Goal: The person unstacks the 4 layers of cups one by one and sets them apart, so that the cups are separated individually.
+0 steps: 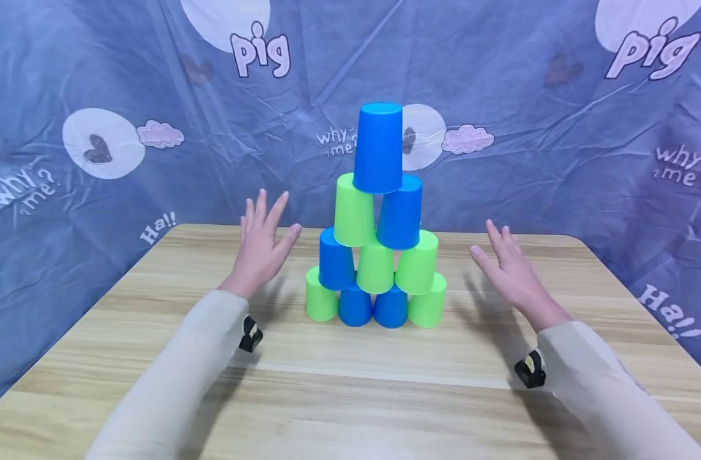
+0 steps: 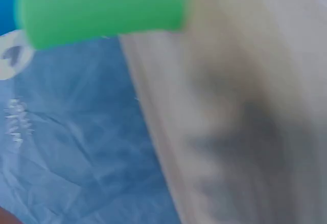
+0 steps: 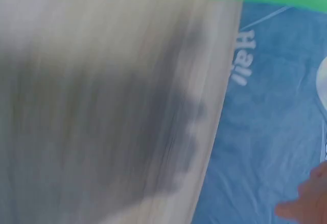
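In the head view, upside-down cups form a pyramid at the middle of the table. A blue cup (image 1: 379, 150) tops it, over a green cup (image 1: 354, 211) and a blue cup (image 1: 400, 214). Below them sit a blue cup (image 1: 335, 260) and two green ones, on a bottom row with green ends and blue middle cups. My left hand (image 1: 259, 246) is raised left of the stack, fingers spread, touching nothing. To the right, my right hand (image 1: 511, 275) hovers with extended fingers, also apart from the cups. The left wrist view catches a blurred green cup (image 2: 102, 9).
The pyramid stands on a wood-grain table (image 1: 350, 396). Behind it hangs a wrinkled blue cloth (image 1: 304, 96) with printed words, clouds and pale circles. Small black devices sit at both wrists, such as the left wrist device (image 1: 250, 333). Shadows of the arms fall on the tabletop.
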Demonstrator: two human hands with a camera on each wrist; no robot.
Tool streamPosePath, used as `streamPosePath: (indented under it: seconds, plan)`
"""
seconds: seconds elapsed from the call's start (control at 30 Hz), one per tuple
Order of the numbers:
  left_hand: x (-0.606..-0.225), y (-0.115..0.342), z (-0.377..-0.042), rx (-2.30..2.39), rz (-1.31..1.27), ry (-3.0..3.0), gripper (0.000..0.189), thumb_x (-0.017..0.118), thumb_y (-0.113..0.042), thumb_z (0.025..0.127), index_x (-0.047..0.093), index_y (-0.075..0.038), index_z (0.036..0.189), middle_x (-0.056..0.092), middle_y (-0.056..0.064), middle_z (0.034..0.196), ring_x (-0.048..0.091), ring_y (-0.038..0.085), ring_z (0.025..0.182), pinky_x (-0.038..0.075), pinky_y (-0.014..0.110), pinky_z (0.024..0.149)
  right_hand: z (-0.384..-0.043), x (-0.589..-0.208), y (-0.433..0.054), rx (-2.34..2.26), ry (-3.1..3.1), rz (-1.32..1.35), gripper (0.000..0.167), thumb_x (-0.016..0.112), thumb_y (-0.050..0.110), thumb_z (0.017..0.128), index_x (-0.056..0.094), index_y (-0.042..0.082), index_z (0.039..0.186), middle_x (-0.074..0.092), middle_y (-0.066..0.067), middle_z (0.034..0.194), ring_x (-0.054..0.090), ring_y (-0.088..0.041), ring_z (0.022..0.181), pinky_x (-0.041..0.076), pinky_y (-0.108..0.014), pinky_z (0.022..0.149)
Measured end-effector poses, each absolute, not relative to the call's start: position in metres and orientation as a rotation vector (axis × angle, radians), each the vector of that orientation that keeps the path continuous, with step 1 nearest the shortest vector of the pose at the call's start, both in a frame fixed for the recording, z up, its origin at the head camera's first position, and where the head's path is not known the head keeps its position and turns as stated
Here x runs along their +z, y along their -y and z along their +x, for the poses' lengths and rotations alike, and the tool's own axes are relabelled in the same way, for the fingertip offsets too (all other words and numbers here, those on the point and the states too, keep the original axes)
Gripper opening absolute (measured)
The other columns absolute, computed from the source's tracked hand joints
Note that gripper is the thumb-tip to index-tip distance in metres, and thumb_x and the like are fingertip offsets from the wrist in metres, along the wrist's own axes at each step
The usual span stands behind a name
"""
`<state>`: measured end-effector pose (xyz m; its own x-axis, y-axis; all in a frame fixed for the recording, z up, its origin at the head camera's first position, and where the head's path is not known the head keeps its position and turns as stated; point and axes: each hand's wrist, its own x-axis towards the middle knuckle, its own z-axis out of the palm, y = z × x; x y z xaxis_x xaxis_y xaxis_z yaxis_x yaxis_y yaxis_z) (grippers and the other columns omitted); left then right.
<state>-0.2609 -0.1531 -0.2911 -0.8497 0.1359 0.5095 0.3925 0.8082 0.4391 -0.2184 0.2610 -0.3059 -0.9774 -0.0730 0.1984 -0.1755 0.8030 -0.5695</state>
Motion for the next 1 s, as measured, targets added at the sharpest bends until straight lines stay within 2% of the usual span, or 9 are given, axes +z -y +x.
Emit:
streamPosePath:
  seconds: [0.17, 0.33, 0.43, 0.53, 0.73, 1.0]
  plan:
    - [-0.26, 0.137, -0.255, -0.978, -0.566, 2.344, 0.059, 0.047, -0.046, 0.093, 0.029, -0.028, 0.145, 0.015, 0.006, 0.155, 0.012, 0.028, 0.142, 0.018, 0.062, 0.107, -0.211, -0.304, -0.252, 1.386, 2.698, 0.334, 0.067, 0.037, 0.039, 0.099, -0.003, 0.021, 0.149, -0.003, -0.018, 0.154, 0.003, -0.045, 0.138, 0.009, -0.065, 0.106]
    - [-0.225, 0.116, -0.25, -1.119, -0.699, 2.185, 0.053, 0.049, -0.035, 0.094, 0.033, -0.024, 0.143, 0.034, 0.001, 0.146, 0.034, 0.018, 0.133, 0.034, 0.043, 0.105, -0.205, -0.308, -0.238, 1.704, 2.558, 0.458, 0.072, 0.047, 0.022, 0.096, -0.001, 0.012, 0.15, 0.006, -0.026, 0.151, 0.012, -0.044, 0.137, 0.016, -0.058, 0.109]
    - [-0.208, 0.104, -0.248, -1.244, -0.735, 2.12, 0.049, 0.049, -0.03, 0.094, 0.036, -0.019, 0.14, 0.04, 0.003, 0.141, 0.04, 0.015, 0.128, 0.038, 0.034, 0.103, -0.202, -0.312, -0.231, 1.742, 2.539, 0.469, 0.073, 0.05, 0.018, 0.095, 0.002, 0.009, 0.149, 0.014, -0.027, 0.15, 0.018, -0.043, 0.136, 0.021, -0.057, 0.108]
    - [-0.194, 0.093, -0.247, -1.341, -0.748, 2.09, 0.047, 0.05, -0.029, 0.094, 0.038, -0.017, 0.138, 0.043, 0.005, 0.137, 0.044, 0.013, 0.125, 0.04, 0.031, 0.102, -0.2, -0.317, -0.225, 1.746, 2.531, 0.461, 0.072, 0.054, 0.015, 0.093, 0.009, 0.005, 0.148, 0.022, -0.028, 0.147, 0.024, -0.042, 0.135, 0.027, -0.054, 0.106]
    - [-0.179, 0.076, -0.244, -1.482, -0.797, 2.065, 0.049, 0.053, -0.025, 0.092, 0.037, -0.015, 0.137, 0.044, 0.006, 0.135, 0.048, 0.014, 0.122, 0.04, 0.029, 0.101, -0.197, -0.33, -0.216, 1.768, 2.526, 0.434, 0.071, 0.062, 0.012, 0.087, 0.021, 0.003, 0.145, 0.037, -0.026, 0.139, 0.037, -0.04, 0.127, 0.033, -0.051, 0.104]
    - [-0.166, 0.056, -0.235, -1.65, -0.754, 2.039, 0.06, 0.06, -0.031, 0.085, 0.034, -0.017, 0.138, 0.045, 0.005, 0.134, 0.048, 0.015, 0.122, 0.041, 0.029, 0.101, -0.199, -0.339, -0.21, 1.794, 2.54, 0.39, 0.075, 0.069, 0.016, 0.083, 0.026, 0.009, 0.144, 0.042, -0.019, 0.135, 0.041, -0.037, 0.123, 0.035, -0.053, 0.102]
